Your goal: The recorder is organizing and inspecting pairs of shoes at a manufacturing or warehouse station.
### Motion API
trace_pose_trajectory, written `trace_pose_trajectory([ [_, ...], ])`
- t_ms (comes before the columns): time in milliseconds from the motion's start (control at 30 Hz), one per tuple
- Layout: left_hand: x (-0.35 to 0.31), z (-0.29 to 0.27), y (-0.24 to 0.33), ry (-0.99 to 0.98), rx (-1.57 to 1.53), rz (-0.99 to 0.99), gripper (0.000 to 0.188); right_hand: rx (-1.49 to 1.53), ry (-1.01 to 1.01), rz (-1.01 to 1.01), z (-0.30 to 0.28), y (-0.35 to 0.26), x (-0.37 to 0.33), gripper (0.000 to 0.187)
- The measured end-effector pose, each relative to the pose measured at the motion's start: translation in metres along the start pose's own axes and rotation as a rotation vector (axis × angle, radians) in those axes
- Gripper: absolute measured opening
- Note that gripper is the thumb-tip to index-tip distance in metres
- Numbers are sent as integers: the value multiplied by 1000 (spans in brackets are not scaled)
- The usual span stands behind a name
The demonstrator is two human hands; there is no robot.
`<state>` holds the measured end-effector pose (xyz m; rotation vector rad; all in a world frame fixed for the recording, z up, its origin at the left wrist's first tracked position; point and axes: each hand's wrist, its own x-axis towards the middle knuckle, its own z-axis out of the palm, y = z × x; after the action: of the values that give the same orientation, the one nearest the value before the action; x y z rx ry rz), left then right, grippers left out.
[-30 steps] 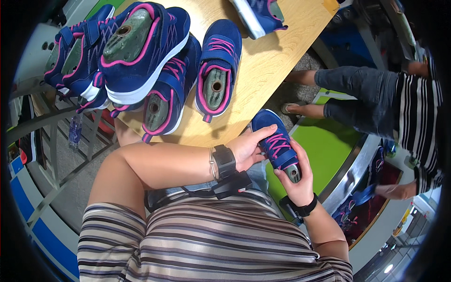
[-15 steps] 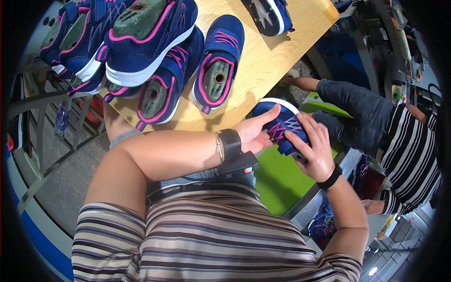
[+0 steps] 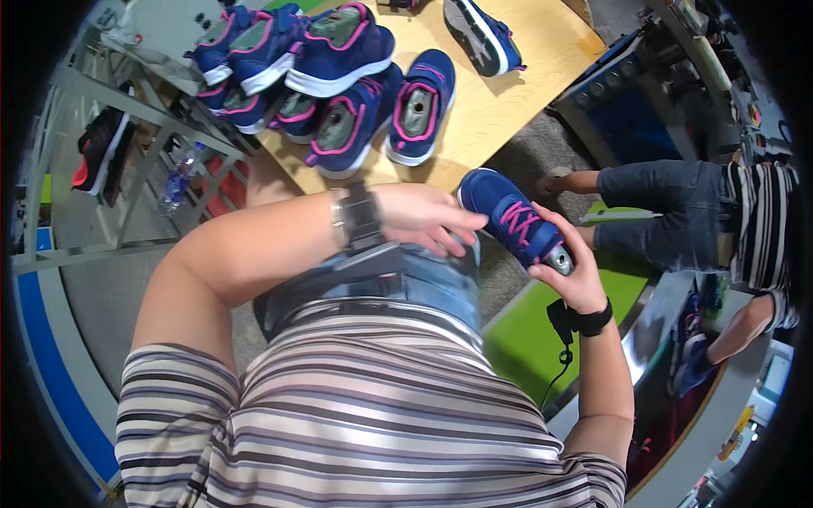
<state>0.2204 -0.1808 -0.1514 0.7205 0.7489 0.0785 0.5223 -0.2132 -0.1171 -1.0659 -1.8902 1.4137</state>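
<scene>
A navy sneaker (image 3: 511, 212) with pink laces and a strap is tilted in front of me, its toe up and to the left. My right hand (image 3: 574, 264) is closed around its heel end, thumb by the opening. A grey-green last with a metal-rimmed hole shows at the shoe's opening. Beside the toe, my left hand (image 3: 430, 220) has its fingers stretched out and holds nothing. Its fingertips are close to the toe; whether they touch it I cannot tell.
On the wooden table (image 3: 483, 114) stand several matching sneakers (image 3: 343, 127), some stacked, with lasts inside. Another sneaker (image 3: 481, 41) lies sole out. A green panel (image 3: 542, 326) is below my right hand, a metal rack (image 3: 152, 110) at left. Another person (image 3: 669, 207) is at right.
My left hand has let go of the sneaker and drawn away to the left. The sneaker has turned, with its laces now facing up, in my right hand. The view has shifted too.
</scene>
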Motion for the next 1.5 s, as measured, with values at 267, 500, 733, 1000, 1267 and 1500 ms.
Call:
trace_pose_trajectory([
  [267,-123,-3,-51,580,215,543,52,193,30,200,63,-7,60,61],
  [500,-122,-33,-99,432,92,529,53,-73,128,42,96,-28,67,115],
  [733,-123,-35,-67,390,65,457,62,-369,128,2,105,-27,76,96],
  [1000,-120,-14,-42,470,57,398,66,-378,212,53,111,-27,74,85],
  [1267,-101,7,-26,744,968,426,79,-398,252,44,126,-45,75,82],
  [1500,-90,-2,-18,736,839,482,56,-372,272,21,126,-29,76,81],
])
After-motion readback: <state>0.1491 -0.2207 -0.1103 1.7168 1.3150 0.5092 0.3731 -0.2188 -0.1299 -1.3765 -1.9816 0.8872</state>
